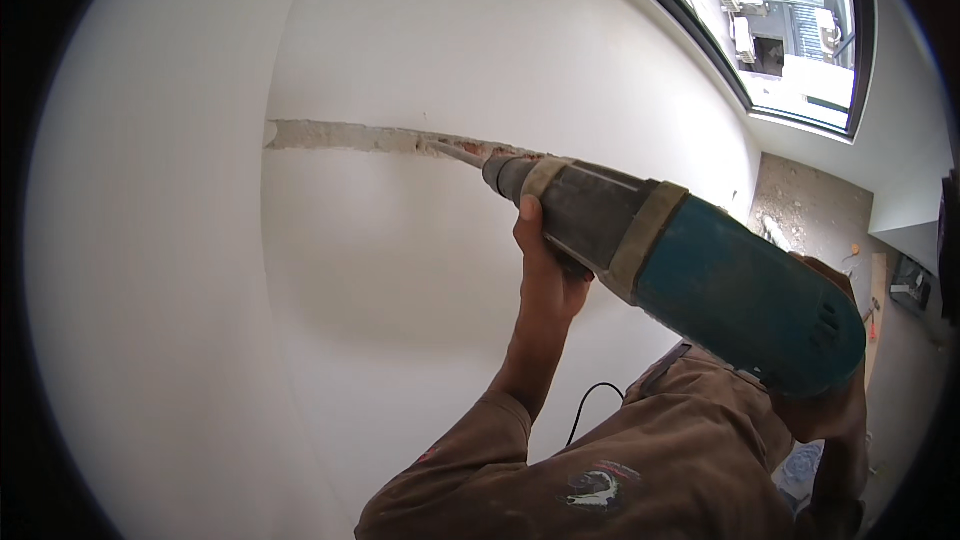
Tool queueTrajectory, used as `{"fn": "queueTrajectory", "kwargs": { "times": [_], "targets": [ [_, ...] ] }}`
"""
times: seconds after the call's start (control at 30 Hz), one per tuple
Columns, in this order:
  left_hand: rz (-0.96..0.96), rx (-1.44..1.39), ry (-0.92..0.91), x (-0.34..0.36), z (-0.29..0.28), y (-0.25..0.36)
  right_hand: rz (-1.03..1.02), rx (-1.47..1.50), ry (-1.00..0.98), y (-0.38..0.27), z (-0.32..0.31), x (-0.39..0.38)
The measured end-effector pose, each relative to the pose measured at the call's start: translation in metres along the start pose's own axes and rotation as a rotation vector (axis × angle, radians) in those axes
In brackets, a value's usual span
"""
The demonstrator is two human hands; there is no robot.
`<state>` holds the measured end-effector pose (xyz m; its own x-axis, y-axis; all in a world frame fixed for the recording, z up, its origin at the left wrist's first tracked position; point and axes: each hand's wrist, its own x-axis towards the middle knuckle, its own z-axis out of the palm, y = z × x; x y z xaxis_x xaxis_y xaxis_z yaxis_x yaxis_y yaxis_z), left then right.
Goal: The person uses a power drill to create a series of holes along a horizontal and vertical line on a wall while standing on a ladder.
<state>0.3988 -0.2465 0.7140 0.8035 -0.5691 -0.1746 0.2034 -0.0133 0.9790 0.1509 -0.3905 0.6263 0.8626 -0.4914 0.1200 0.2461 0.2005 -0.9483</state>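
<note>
A large teal and dark grey power hammer lies diagonally across the view. Its long chisel bit points left into a chipped horizontal channel in the white wall, where some red brick shows. My left hand is closed around the underside of the hammer's front housing. At the tool's rear end, my right hand holds the handle, mostly hidden by the teal body.
A dark-framed window is at the upper right. Below it, the dusty floor holds small debris, a wooden board and an orange-handled tool. A black cable loops beside my body.
</note>
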Motion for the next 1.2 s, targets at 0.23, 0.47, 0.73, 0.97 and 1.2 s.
{"fn": "queueTrajectory", "kwargs": {
  "times": [0.23, 0.47, 0.73, 0.97, 1.2],
  "targets": [
    [0.058, 0.006, -0.019, 0.019, -0.013, 0.008, -0.026, 0.134, -0.048, -0.009, 0.023, 0.025],
    [0.086, -0.045, -0.042, 0.017, -0.014, 0.01, -0.057, 0.16, -0.015, -0.013, 0.031, 0.023],
    [0.116, -0.15, -0.024, 0.04, 0.001, 0.025, -0.253, -0.508, 0.103, -0.042, 0.005, 0.046],
    [0.112, -0.248, 0.16, 0.056, 0.03, 0.03, 0.035, -0.324, 0.15, -0.035, -0.026, 0.097],
    [0.002, -0.107, -0.104, 0.042, 0.016, -0.005, -0.138, -0.485, 0.114, -0.008, -0.04, 0.049]
  ]
}}
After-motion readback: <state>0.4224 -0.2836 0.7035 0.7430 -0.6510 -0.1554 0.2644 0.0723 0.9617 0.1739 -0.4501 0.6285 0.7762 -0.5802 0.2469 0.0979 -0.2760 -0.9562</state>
